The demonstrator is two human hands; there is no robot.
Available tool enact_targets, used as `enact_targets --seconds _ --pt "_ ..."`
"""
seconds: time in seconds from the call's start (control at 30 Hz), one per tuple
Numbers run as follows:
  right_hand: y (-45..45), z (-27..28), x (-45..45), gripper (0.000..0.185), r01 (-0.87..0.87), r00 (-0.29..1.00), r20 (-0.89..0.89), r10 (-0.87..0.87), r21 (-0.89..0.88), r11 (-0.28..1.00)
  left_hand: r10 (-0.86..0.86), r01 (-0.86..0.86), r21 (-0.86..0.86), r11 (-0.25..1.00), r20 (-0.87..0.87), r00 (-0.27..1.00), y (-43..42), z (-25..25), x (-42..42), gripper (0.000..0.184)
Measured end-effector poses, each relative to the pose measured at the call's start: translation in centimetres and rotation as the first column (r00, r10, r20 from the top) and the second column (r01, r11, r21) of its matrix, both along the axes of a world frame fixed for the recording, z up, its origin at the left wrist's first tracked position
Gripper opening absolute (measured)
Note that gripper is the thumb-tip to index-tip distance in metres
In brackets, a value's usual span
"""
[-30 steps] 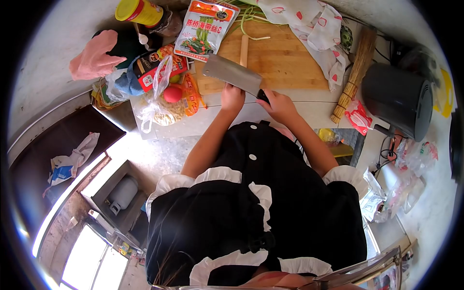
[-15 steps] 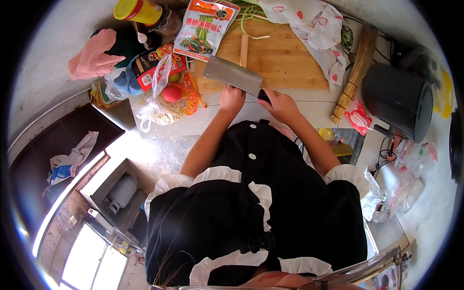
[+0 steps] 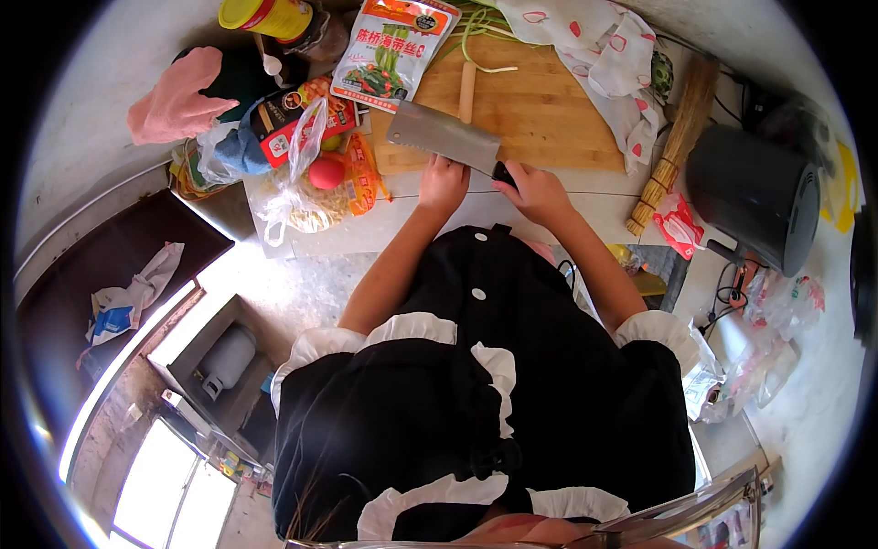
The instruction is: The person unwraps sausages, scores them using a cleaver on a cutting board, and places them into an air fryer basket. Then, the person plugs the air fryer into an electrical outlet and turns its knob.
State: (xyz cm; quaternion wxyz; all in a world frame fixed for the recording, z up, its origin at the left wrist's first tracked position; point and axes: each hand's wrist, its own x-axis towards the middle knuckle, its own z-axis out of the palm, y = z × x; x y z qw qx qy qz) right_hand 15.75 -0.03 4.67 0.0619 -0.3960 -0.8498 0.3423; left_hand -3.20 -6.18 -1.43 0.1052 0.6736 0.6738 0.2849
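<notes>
My right hand [image 3: 538,194] is closed round the black handle of a cleaver [image 3: 444,137], whose wide steel blade points left over the near edge of the wooden cutting board [image 3: 558,119]. Close below the blade, my left hand [image 3: 444,185] has its fingers curled at the board's edge; the blade partly hides what they hold. A tan cylindrical stick [image 3: 467,90], its kind unclear, runs under the blade, and its near end is hidden. Long green stems [image 3: 477,27] lie at the back of the board.
Left of the board are a printed food packet [image 3: 395,50], a clear bag [image 3: 306,215] and a red round thing [image 3: 326,173]. On the right lie a patterned cloth [image 3: 608,55], a bundle of dry sticks [image 3: 672,151] and a dark kettle [image 3: 750,197].
The view has shifted slightly. The cleaver and both hands keep nearly the same places over the board's near edge, and the right hand still grips the handle.
</notes>
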Motion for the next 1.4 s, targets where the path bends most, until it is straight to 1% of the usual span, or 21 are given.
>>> enact_targets --seconds 0.1,0.2,0.3,0.5,0.6,0.7,0.8,0.9,1.0,1.1,1.2,1.4 --pt "0.0 0.1 0.0 0.036 0.001 1.0 -0.008 -0.001 -0.013 1.0 -0.002 0.002 -0.008 1.0 -0.017 1.0 -0.1 -0.1 0.0 0.021" --pt "-0.1 0.2 0.0 0.036 0.009 1.0 -0.022 -0.01 -0.033 0.999 -0.022 0.02 -0.052 0.998 -0.033 0.999 -0.2 0.0 0.1 0.023" --pt "-0.2 0.3 0.1 0.035 0.012 1.0 -0.018 -0.013 -0.057 0.998 -0.048 0.046 -0.031 0.998 -0.064 0.997 -0.3 0.0 0.2 0.023" --pt "-0.6 1.1 0.1 0.035 0.025 1.0 -0.002 -0.025 -0.079 0.997 -0.054 0.045 -0.115 0.992 -0.08 0.995 -0.6 -0.2 0.3 0.024" --pt "-0.9 1.3 0.2 0.036 0.024 1.0 -0.001 -0.024 -0.09 0.996 -0.083 0.074 -0.069 0.995 -0.129 0.988 -0.6 -0.5 0.2 0.026" --pt "-1.3 1.3 0.3 0.037 0.016 1.0 0.011 -0.015 -0.101 0.995 -0.101 0.086 -0.124 0.989 -0.121 0.988 -0.8 -0.4 0.1 0.027" --pt "-1.6 1.3 0.5 0.04 0.015 1.0 0.014 -0.014 -0.104 0.994 -0.091 0.076 -0.138 0.987 -0.102 0.991 -1.1 0.0 0.1 0.028" --pt "-1.8 1.0 0.8 0.041 0.004 1.0 0.011 -0.002 -0.107 0.994 -0.099 0.085 -0.11 0.99 -0.123 0.987 -1.5 0.3 0.1 0.029" --pt "-2.2 0.9 0.9 0.04 -0.003 1.0 0.012 0.004 -0.09 0.996 -0.113 0.098 -0.141 0.985 -0.104 0.988 -1.8 0.4 0.0 0.03" --pt "-2.4 1.0 0.9 0.038 -0.006 1.0 0.007 0.007 -0.086 0.996 -0.121 0.109 -0.113 0.988 -0.108 0.987 -1.9 0.4 0.0 0.03" --pt "-2.4 1.0 0.9 0.037 -0.007 1.0 0.003 0.007 -0.09 0.996 -0.105 0.098 -0.051 0.994 -0.143 0.984 -1.8 0.5 0.1 0.025" --pt "-2.4 0.7 0.9 0.038 -0.011 1.0 -0.013 0.01 -0.09 0.996 -0.113 0.103 -0.078 0.992 -0.132 0.985 -1.7 0.4 0.0 0.027"
